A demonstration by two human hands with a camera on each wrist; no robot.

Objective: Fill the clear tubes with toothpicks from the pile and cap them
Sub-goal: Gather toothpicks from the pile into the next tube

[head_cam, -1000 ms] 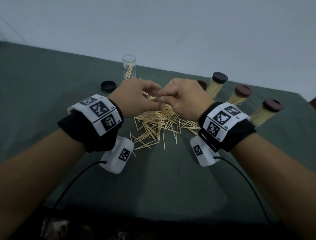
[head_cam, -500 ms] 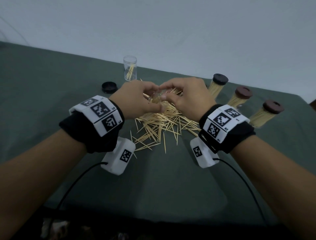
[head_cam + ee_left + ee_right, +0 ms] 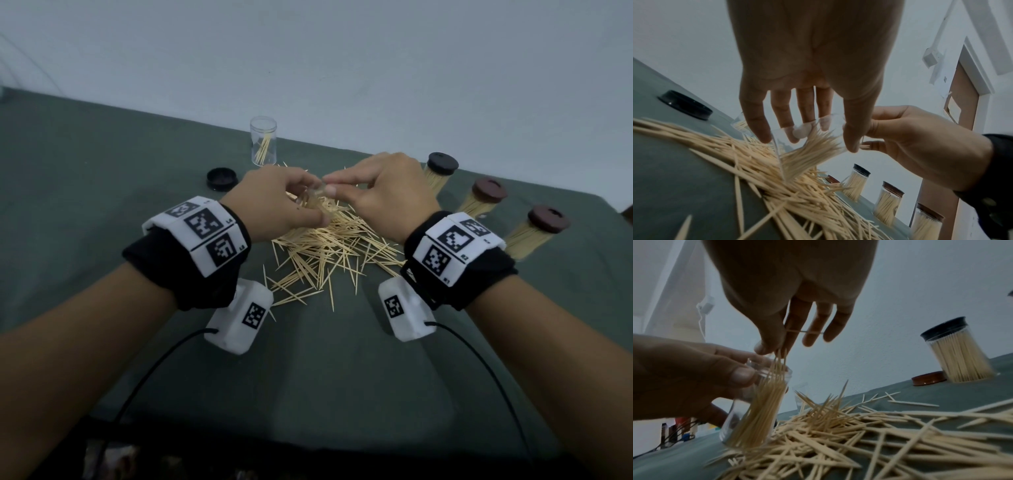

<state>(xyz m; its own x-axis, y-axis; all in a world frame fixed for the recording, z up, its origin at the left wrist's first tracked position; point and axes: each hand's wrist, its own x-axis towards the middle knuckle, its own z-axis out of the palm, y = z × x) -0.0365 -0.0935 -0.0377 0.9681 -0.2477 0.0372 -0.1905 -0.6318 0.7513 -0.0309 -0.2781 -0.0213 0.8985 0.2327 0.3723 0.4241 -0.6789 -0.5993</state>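
Green cloth-covered table [image 3: 102,171] against a pale wall. The left hand [image 3: 274,209] grips a tilted clear tube [image 3: 756,410] near its rim, its base in the toothpick pile [image 3: 329,250]; the right hand [image 3: 383,192], just above the mouth, pinches toothpicks entering it. Light, smooth and probably slippery, the tube is best held around its wall.

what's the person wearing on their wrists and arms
Both forearms are bare. Each wrist carries a black fabric band topped with white blocks printed with black square codes. Under each wrist hangs a white box bearing another code, with a thin black cable trailing from it.
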